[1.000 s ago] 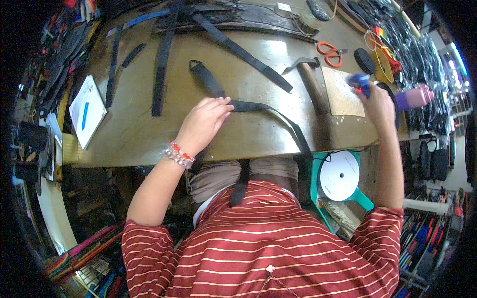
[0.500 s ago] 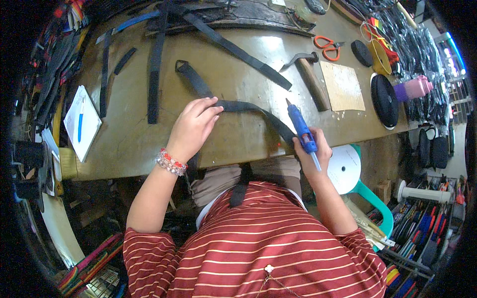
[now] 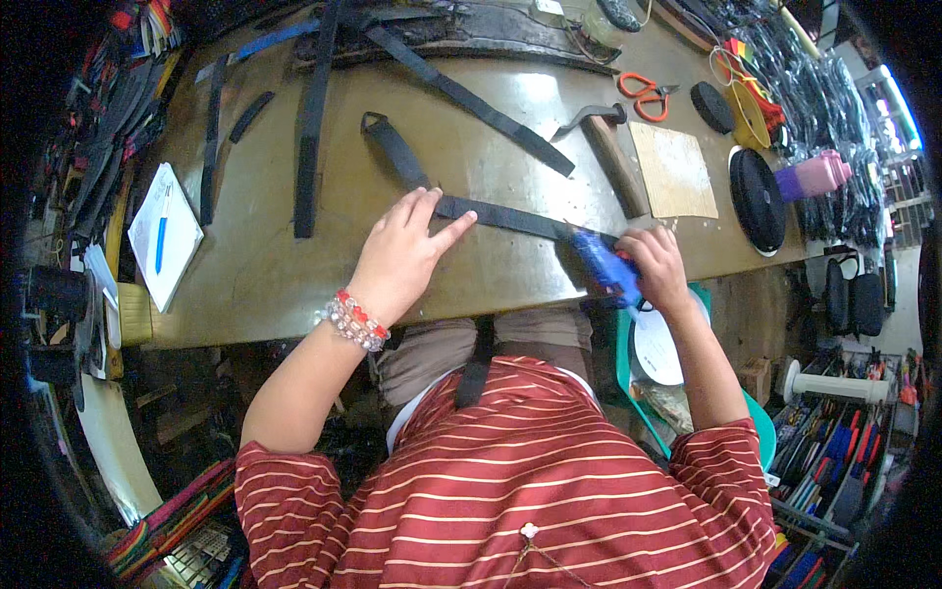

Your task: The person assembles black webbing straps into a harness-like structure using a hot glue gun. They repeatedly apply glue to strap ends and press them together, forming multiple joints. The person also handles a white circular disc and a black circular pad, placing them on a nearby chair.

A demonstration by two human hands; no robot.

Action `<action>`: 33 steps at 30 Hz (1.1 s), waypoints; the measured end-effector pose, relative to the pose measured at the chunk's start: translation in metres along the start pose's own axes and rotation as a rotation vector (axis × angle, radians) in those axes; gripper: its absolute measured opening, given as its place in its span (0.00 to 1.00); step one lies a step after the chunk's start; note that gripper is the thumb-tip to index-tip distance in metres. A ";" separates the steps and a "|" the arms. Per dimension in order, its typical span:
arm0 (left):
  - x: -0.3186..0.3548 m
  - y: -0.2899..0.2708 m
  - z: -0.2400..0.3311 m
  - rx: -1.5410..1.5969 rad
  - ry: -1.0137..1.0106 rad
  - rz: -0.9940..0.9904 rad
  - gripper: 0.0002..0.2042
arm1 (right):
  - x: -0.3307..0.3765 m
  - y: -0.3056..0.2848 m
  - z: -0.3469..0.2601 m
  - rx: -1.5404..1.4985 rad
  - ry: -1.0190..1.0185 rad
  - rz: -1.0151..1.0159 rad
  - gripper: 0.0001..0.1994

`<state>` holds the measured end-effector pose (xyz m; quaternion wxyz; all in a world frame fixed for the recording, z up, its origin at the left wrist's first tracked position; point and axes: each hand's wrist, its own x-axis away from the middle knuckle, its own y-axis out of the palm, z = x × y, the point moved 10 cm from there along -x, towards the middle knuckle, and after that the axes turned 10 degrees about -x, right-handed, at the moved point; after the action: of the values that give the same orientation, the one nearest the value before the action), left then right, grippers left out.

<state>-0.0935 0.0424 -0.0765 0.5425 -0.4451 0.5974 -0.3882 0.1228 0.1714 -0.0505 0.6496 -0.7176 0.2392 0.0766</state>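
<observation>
A black webbing strap [image 3: 510, 220] lies across the table in front of me, pulled fairly straight. My left hand [image 3: 400, 250] rests on its left part, fingers stretched out and the thumb spread along the strap. Beyond those fingertips another black strap piece with a loop end [image 3: 394, 147] angles up and to the left. My right hand [image 3: 655, 263] is closed around a blue hot glue gun [image 3: 603, 263], blurred by motion, over the strap's right end near the table edge. Whether the right fingers also pinch the strap is hidden.
Several black straps, such as one long strap [image 3: 471, 98], lie farther back. To the right are a hammer [image 3: 616, 167], orange-handled scissors [image 3: 648, 95], a tan board [image 3: 674, 171] and a black webbing roll [image 3: 758, 201]. A notepad [image 3: 182, 240] with a blue pen sits left.
The right hand with the glue gun has moved right and turned over, palm down. The strap has been drawn from a curve into a straighter line. The left thumb has spread along it.
</observation>
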 end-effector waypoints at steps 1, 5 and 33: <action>0.000 0.002 0.000 -0.015 -0.015 -0.016 0.26 | 0.002 -0.009 0.006 -0.060 0.017 0.057 0.12; 0.002 -0.002 -0.007 0.073 -0.069 0.060 0.20 | 0.019 -0.040 0.055 -0.348 0.772 0.279 0.11; 0.004 -0.003 -0.028 0.316 -0.145 0.209 0.09 | -0.090 0.029 -0.001 -0.213 0.538 -0.361 0.28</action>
<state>-0.1212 0.0375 -0.0718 0.6845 -0.3168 0.5313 -0.3858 0.0311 0.1911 -0.0384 0.4877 -0.8067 0.2617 -0.2073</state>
